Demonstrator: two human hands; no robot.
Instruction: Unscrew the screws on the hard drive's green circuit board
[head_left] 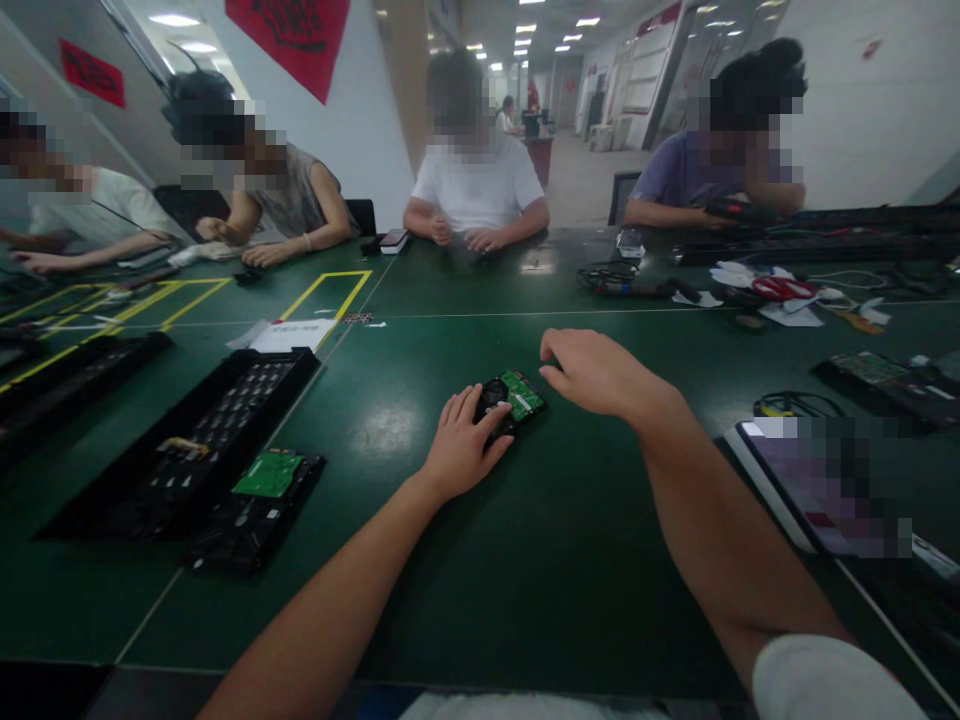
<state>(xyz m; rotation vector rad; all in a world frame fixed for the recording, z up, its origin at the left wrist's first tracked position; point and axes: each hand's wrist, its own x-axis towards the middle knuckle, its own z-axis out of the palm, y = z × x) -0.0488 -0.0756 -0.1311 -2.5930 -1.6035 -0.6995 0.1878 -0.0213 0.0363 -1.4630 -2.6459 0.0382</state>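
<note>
White sleeve fabric (829, 680) is seen nearest, below and right of the hard disk drive (526, 393), which is set on the green tabletop (585, 520). Its near left part is covered by the left hand (466, 450), fingers spread and touching it; whether it is clamped cannot be told. Right of the drive, the right hand (600, 372) is curled, fingers together; whether anything is pinched cannot be told. Beyond the drive, 4 people (480, 185) are seated.
</note>
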